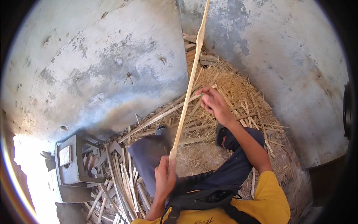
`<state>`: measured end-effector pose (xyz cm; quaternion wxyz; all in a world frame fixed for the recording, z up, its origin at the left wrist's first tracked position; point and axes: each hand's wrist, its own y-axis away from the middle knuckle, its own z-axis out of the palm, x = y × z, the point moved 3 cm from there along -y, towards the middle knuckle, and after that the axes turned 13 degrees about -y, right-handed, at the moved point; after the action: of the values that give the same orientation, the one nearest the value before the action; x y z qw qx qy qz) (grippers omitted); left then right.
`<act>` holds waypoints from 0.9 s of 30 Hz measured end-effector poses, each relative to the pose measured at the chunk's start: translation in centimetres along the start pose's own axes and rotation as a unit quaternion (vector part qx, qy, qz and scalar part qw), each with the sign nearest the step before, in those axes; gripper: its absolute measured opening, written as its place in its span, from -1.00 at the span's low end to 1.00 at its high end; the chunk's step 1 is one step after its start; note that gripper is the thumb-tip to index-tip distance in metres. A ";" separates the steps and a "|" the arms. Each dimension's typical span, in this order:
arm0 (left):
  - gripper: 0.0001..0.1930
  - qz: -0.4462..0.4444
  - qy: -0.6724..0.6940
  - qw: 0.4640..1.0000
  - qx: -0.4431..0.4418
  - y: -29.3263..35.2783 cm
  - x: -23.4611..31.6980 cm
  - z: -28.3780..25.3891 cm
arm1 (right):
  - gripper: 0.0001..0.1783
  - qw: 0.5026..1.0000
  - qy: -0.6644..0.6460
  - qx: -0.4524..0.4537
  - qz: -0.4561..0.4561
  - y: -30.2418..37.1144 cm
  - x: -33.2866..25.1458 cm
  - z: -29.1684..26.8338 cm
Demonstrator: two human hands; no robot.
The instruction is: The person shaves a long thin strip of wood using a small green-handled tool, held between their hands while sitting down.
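A long pale wooden stave (189, 87), shaped with a swelling toward its far part, rises at a slant out past the top edge. My left hand (165, 176) is closed round its lower end, near my lap. To the right of the stave, apart from it, my right hand (215, 102) has its fingers curled in. A bit of something green (201, 95) shows at these fingertips; its kind is too small to make out. Behind the stave, a thin wood strip (169, 111) slants across the floor toward the right hand.
Straw-like shavings (235, 84) and loose strips are heaped in the corner between two worn plaster walls (112, 56). Left of my bent legs lie many wood strips (128, 179) beside a grey box-like metal frame (72, 160). A dark round object (347, 112) sits at the right wall.
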<state>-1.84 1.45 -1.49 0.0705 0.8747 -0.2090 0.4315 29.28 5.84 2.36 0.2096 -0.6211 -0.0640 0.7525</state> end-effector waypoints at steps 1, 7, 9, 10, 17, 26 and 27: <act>-0.82 -0.001 0.010 1.000 0.003 -0.4 0.4 0.1 | -0.66 0.997 0.058 -0.011 -0.053 0.6 0.7 0.5; -0.87 0.020 0.056 0.998 0.035 -2.3 1.6 0.3 | -0.67 0.968 0.217 -0.046 -0.116 4.0 -1.5 4.4; -0.87 0.021 0.072 0.997 0.033 -2.8 1.8 0.2 | -0.68 0.962 0.228 -0.074 -0.133 4.6 -1.2 4.9; -0.88 0.022 0.080 0.996 0.032 -3.0 1.9 0.2 | -0.69 0.958 0.233 -0.088 -0.142 4.8 -1.0 5.2; -0.88 0.030 0.073 0.995 0.061 -3.5 3.0 0.3 | -0.72 0.917 0.304 -0.118 -0.229 5.6 -1.2 6.5; -0.83 0.024 0.057 0.997 0.055 -3.3 3.3 0.2 | -0.73 0.884 0.372 -0.077 -0.271 6.3 -1.7 7.4; -0.82 0.023 0.063 0.996 0.052 -3.2 3.3 0.2 | -0.73 0.883 0.375 -0.070 -0.272 6.3 -1.7 7.4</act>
<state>1.50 3.28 1.17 0.0286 0.8431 -0.2014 0.4977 20.91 0.70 3.26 0.3702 -0.8281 -0.2000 0.3704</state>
